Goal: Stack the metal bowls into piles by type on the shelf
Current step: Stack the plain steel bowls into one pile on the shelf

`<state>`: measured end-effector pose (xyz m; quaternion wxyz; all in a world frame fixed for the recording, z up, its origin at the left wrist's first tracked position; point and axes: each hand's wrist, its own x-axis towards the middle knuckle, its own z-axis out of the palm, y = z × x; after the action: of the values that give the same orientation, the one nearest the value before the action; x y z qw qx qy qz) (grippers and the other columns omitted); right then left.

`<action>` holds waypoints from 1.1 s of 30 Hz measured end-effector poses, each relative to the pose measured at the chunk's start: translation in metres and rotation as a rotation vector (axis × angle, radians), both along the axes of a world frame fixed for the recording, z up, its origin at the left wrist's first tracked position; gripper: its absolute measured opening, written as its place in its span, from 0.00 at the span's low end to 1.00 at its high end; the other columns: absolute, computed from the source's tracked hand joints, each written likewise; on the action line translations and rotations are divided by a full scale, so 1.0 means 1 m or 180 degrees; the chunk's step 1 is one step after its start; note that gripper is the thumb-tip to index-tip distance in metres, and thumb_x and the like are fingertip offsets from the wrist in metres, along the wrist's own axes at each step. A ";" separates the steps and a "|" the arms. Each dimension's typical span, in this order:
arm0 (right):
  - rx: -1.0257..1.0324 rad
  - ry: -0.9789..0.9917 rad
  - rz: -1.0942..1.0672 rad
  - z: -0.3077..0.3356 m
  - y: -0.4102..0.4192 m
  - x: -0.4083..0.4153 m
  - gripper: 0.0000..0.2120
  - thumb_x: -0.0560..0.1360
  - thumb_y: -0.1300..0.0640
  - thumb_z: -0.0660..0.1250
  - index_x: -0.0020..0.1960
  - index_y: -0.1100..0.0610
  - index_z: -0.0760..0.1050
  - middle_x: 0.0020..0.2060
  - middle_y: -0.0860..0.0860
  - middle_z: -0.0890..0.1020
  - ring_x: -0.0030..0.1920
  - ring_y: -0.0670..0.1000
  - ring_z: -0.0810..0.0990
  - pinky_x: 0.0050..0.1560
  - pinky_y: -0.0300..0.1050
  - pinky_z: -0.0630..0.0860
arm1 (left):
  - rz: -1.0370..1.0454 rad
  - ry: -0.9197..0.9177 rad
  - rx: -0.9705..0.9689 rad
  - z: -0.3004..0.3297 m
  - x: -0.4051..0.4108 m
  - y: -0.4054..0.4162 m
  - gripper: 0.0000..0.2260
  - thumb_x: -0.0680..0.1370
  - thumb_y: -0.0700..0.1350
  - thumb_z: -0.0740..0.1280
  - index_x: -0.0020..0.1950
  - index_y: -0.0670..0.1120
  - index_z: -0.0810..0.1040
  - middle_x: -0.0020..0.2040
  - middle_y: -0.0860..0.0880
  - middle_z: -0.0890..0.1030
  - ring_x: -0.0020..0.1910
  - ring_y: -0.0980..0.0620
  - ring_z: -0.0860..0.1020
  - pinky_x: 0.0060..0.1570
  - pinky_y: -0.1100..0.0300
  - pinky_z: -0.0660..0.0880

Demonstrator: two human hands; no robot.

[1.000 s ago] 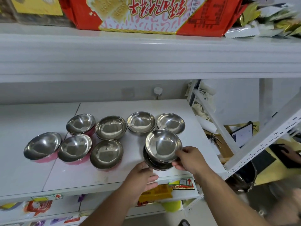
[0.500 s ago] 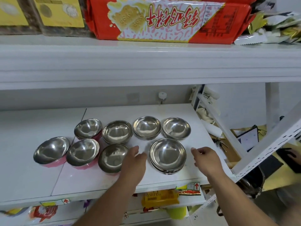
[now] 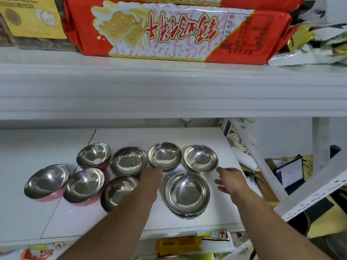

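White shelf (image 3: 197, 136) observed, carrying nine visible steel bowl positions beneath an upper shelf (image 3: 169, 91) loaded with a red biscuit packet (image 3: 169, 32). Far left: three pink-based bowls noted, one tilted at the edge (image 3: 47, 181), one beside it (image 3: 84, 184), one behind (image 3: 93, 155). Next right: two deeper plain bowls, rear (image 3: 128, 160) and front (image 3: 118, 192), the front one partly hidden by the forearm. Left hand (image 3: 152, 175) extended palm down, fingers reaching the near rim of a shallow bowl (image 3: 164, 154); contact likely, grip not confirmed. Stack of shallow bowls (image 3: 187, 192) standing near the front edge, between both hands, untouched. Another shallow bowl (image 3: 200, 158) behind it. Right hand (image 3: 230, 180) open, fingers spread, just beside that bowl's rim, holding nothing.
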<state>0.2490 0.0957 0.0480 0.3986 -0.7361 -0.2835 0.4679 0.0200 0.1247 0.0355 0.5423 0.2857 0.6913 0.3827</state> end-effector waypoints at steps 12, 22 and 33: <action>-0.0335 0.0187 0.0389 -0.024 0.047 0.016 0.08 0.80 0.62 0.62 0.51 0.65 0.79 0.43 0.66 0.87 0.40 0.59 0.80 0.41 0.51 0.78 | 0.0463 -0.0225 -0.0238 -0.078 -0.006 0.061 0.13 0.75 0.49 0.65 0.48 0.39 0.79 0.45 0.37 0.85 0.46 0.39 0.84 0.56 0.38 0.80; -0.0325 0.0218 0.0398 -0.035 0.056 0.012 0.13 0.78 0.68 0.58 0.49 0.71 0.81 0.35 0.65 0.85 0.32 0.56 0.80 0.39 0.48 0.81 | 0.0540 -0.0391 -0.0163 -0.032 0.009 0.043 0.14 0.79 0.38 0.63 0.63 0.34 0.76 0.51 0.39 0.82 0.44 0.43 0.83 0.41 0.54 0.83; 0.0049 0.0167 0.0050 -0.007 0.032 0.020 0.12 0.79 0.60 0.63 0.51 0.69 0.81 0.37 0.64 0.87 0.33 0.55 0.82 0.50 0.55 0.84 | 0.0558 -0.0376 0.0167 -0.010 -0.017 0.036 0.07 0.78 0.36 0.64 0.53 0.37 0.80 0.42 0.40 0.83 0.37 0.46 0.83 0.37 0.54 0.84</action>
<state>0.2693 0.1281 0.0412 0.4078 -0.7182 -0.2823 0.4880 0.0028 0.1605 0.0256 0.5389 0.2152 0.6701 0.4629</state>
